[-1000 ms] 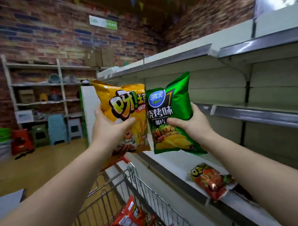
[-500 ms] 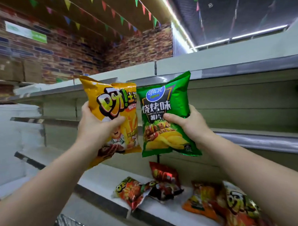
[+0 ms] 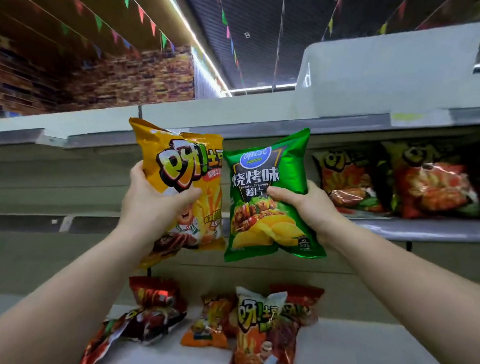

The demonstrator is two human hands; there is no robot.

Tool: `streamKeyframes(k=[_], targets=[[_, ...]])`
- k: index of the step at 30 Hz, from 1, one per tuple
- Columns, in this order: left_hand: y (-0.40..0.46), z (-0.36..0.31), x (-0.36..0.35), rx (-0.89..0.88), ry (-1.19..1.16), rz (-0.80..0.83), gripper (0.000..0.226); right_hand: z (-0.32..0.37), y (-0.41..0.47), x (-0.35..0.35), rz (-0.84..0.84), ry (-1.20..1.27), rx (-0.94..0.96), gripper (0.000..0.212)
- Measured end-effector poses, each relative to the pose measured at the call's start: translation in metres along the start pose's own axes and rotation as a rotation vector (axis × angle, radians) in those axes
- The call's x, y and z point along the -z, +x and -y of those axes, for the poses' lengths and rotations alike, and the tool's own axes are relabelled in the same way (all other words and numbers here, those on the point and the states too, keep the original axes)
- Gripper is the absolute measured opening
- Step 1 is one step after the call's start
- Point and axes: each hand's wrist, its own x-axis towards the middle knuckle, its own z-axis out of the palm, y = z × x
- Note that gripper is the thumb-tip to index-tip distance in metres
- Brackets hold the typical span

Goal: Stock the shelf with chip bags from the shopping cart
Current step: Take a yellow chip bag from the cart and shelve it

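My left hand (image 3: 152, 205) grips a yellow chip bag (image 3: 184, 168) by its left side, held upright in front of the shelf. Beside it my right hand (image 3: 306, 204) grips a green barbecue chip bag (image 3: 265, 199), also upright; the two bags touch edge to edge. Both bags hang in front of the middle shelf (image 3: 424, 228), whose left part behind them looks bare. The shopping cart is out of view.
Two red-and-yellow chip bags (image 3: 398, 183) stand on the middle shelf at the right. Several chip bags (image 3: 249, 325) lie and lean on the lower shelf (image 3: 363, 347) below my hands. The top shelf edge (image 3: 236, 121) runs above; a brick wall stands far left.
My view has swung right and up along the shelving, and the cart has left the frame. Both hands have kept their bags and risen to the middle shelf's level.
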Motion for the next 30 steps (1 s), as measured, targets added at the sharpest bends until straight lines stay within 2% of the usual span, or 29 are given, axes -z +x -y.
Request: streamKeyframes(k=[4,7,11,17,19,22,23,30], targets=[[-0.006,-0.011,-0.026,-0.024,-0.035,0.07,0.092,0.003,-0.006,0.033,-0.037,0.019,-0.016,0.032],[-0.006,-0.016,-0.04,-0.029,-0.051,0.137,0.092,0.003,-0.011,0.05,-0.084,0.02,-0.044,0.036],[-0.001,-0.019,-0.055,-0.017,-0.087,0.235,0.093,0.003,-0.016,0.072,-0.167,0.032,-0.081,0.024],[0.011,-0.011,-0.071,0.005,-0.138,0.351,0.094,0.008,-0.014,0.094,-0.31,0.075,-0.114,0.02],[0.015,-0.007,-0.076,0.015,-0.163,0.376,0.093,0.008,-0.012,0.097,-0.338,0.084,-0.136,0.025],[0.018,-0.001,-0.083,0.028,-0.182,0.432,0.094,0.003,-0.006,0.103,-0.355,0.08,-0.176,0.059],[0.019,0.0,-0.086,0.036,-0.185,0.449,0.093,0.001,-0.003,0.105,-0.364,0.072,-0.19,0.063],[0.018,-0.005,-0.113,0.108,-0.223,0.505,0.082,0.002,0.023,0.134,-0.356,0.055,-0.244,0.049]])
